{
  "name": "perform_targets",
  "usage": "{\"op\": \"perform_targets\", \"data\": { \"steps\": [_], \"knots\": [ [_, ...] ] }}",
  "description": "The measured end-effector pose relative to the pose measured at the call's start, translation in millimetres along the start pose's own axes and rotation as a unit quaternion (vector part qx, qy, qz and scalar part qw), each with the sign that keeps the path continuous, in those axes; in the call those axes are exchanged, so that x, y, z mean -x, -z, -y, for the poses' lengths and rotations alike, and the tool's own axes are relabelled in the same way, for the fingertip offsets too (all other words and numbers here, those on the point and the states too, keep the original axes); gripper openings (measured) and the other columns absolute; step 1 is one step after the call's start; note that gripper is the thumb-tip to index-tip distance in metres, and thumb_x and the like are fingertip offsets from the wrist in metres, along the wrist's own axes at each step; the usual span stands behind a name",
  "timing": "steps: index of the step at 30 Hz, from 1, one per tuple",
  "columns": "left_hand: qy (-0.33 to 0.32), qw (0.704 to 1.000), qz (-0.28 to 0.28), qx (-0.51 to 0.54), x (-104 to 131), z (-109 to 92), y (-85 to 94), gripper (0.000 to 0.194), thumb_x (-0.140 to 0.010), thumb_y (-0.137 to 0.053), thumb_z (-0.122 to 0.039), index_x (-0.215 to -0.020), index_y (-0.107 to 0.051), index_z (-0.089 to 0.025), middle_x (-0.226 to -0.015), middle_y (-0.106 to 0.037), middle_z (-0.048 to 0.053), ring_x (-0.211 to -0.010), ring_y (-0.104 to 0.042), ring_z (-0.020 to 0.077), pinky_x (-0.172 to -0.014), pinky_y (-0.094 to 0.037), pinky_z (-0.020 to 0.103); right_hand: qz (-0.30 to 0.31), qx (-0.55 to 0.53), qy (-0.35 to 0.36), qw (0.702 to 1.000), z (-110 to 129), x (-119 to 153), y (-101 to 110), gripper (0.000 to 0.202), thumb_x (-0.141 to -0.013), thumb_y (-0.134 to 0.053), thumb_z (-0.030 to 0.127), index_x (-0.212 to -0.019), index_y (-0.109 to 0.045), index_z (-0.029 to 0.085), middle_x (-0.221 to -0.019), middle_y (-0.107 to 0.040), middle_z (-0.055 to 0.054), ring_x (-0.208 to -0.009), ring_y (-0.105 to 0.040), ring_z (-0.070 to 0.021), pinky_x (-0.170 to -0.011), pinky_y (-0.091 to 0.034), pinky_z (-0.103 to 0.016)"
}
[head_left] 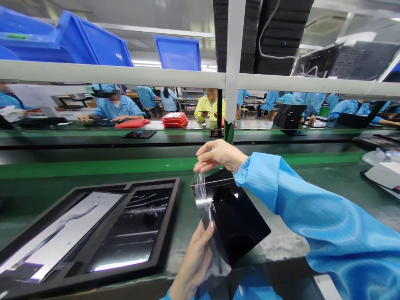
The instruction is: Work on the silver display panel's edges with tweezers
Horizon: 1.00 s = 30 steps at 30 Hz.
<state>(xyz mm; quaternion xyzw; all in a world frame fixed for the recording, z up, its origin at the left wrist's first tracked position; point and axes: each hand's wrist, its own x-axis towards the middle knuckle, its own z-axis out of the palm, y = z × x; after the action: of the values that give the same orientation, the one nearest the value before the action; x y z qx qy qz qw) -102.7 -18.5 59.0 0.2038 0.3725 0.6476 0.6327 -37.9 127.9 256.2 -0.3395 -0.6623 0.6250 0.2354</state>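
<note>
A glossy black screen panel (239, 221) is tilted in front of me above the bench. My left hand (193, 258) grips its left edge, thumb on top. Transparent film (201, 191) runs along that edge and hangs in folds below it. At the panel's far corner my right hand (218, 155) pinches the upper end of the film between its fingertips. To the left lies a black foam tray (168, 229). In one of its compartments rests a silver-backed panel (71, 225) with a ribbon cable; a dark film-covered screen (134, 227) fills the other.
A white shelf post (236, 54) and rail (125, 71) stand ahead, with blue bins (179, 52) above. Across the line, several people in blue and one in yellow sit near red stacks (175, 119). Plastic wrap and white sheets (384, 177) lie at the right.
</note>
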Motion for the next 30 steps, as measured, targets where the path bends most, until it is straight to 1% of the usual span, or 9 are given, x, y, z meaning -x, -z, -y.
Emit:
{"op": "perform_targets", "data": {
  "steps": [5,8,10,13,15,17,20,23,30],
  "knots": [
    [0.020,1.000,0.011,-0.005,0.3,3.5,3.0,0.049,-0.075,-0.083,-0.038,-0.118,-0.069,-0.022,-0.117,-0.072,0.006,-0.114,-0.065,0.0275,-0.102,-0.047,0.035,0.025,0.053,0.005,0.998,3.1,3.9,9.2,0.026,-0.086,-0.052,-0.007,-0.074,-0.053,0.016,-0.045,-0.064,0.002,-0.046,-0.066,-0.0108,-0.045,-0.053,-0.015],
    [0.030,0.999,0.011,-0.014,1.9,5.6,8.3,0.050,-0.075,-0.083,-0.039,-0.118,-0.068,-0.020,-0.118,-0.072,0.008,-0.113,-0.065,0.0286,-0.101,-0.048,0.037,0.084,0.206,0.069,0.973,8.2,15.4,21.5,0.024,-0.082,-0.054,-0.005,-0.089,-0.062,0.016,-0.051,-0.065,0.006,-0.042,-0.059,-0.0088,-0.040,-0.042,-0.014],
    [0.020,0.999,0.014,-0.021,2.9,8.0,13.2,0.050,-0.075,-0.083,-0.039,-0.119,-0.068,-0.022,-0.126,-0.069,0.007,-0.121,-0.060,0.0290,-0.106,-0.044,0.037,0.099,0.397,0.163,0.898,9.0,30.0,30.6,0.031,-0.083,-0.056,0.000,-0.106,-0.065,0.019,-0.061,-0.068,0.006,-0.048,-0.061,-0.0100,-0.049,-0.044,-0.018],
    [-0.012,0.999,0.023,-0.026,3.1,14.8,20.6,0.046,-0.077,-0.081,-0.037,-0.119,-0.069,-0.024,-0.134,-0.064,0.006,-0.132,-0.051,0.0295,-0.112,-0.037,0.038,0.022,0.634,0.261,0.728,-0.3,58.1,43.9,0.030,-0.087,-0.058,0.008,-0.113,-0.067,0.020,-0.078,-0.077,-0.003,-0.070,-0.070,-0.0192,-0.062,-0.044,-0.026],
    [-0.031,0.999,0.023,-0.029,1.9,21.0,24.8,0.046,-0.077,-0.081,-0.037,-0.120,-0.069,-0.025,-0.136,-0.063,0.007,-0.135,-0.048,0.0301,-0.115,-0.034,0.039,-0.015,0.670,0.290,0.683,-13.0,75.8,53.6,0.025,-0.090,-0.054,0.008,-0.106,-0.068,0.020,-0.082,-0.077,-0.006,-0.070,-0.070,-0.0186,-0.060,-0.042,-0.025],
    [-0.045,0.998,0.024,-0.036,0.1,27.5,27.9,0.049,-0.076,-0.082,-0.038,-0.121,-0.068,-0.024,-0.135,-0.063,0.009,-0.135,-0.048,0.0321,-0.115,-0.032,0.043,-0.053,0.666,0.328,0.667,-27.6,89.5,64.7,0.023,-0.093,-0.048,0.008,-0.095,-0.068,0.020,-0.078,-0.076,-0.005,-0.066,-0.068,-0.0160,-0.058,-0.041,-0.024],
    [-0.065,0.996,0.014,-0.053,-2.4,36.1,30.1,0.053,-0.074,-0.082,-0.041,-0.121,-0.068,-0.022,-0.134,-0.063,0.011,-0.135,-0.046,0.0349,-0.116,-0.030,0.046,-0.117,0.615,0.374,0.684,-47.6,103.2,80.4,0.025,-0.099,-0.041,0.015,-0.092,-0.065,0.021,-0.080,-0.076,-0.004,-0.068,-0.069,-0.0160,-0.060,-0.045,-0.024],
    [-0.092,0.994,-0.010,-0.064,-3.8,41.7,30.6,0.052,-0.072,-0.083,-0.042,-0.118,-0.070,-0.021,-0.134,-0.064,0.011,-0.139,-0.042,0.0342,-0.117,-0.028,0.045,-0.186,0.536,0.377,0.732,-66.2,115.3,88.3,0.021,-0.100,-0.043,0.022,-0.095,-0.063,0.021,-0.084,-0.077,-0.003,-0.073,-0.072,-0.0170,-0.063,-0.049,-0.024],
    [-0.121,0.986,-0.028,-0.107,-10.0,43.5,30.9,0.053,-0.067,-0.085,-0.047,-0.110,-0.073,-0.019,-0.123,-0.070,0.013,-0.129,-0.053,0.0354,-0.114,-0.035,0.044,-0.328,0.303,0.250,0.859,-153.8,148.8,76.1,0.018,-0.091,-0.058,0.040,-0.090,-0.068,0.026,-0.077,-0.076,-0.001,-0.068,-0.072,-0.0184,-0.064,-0.054,-0.025]
  ]
}}
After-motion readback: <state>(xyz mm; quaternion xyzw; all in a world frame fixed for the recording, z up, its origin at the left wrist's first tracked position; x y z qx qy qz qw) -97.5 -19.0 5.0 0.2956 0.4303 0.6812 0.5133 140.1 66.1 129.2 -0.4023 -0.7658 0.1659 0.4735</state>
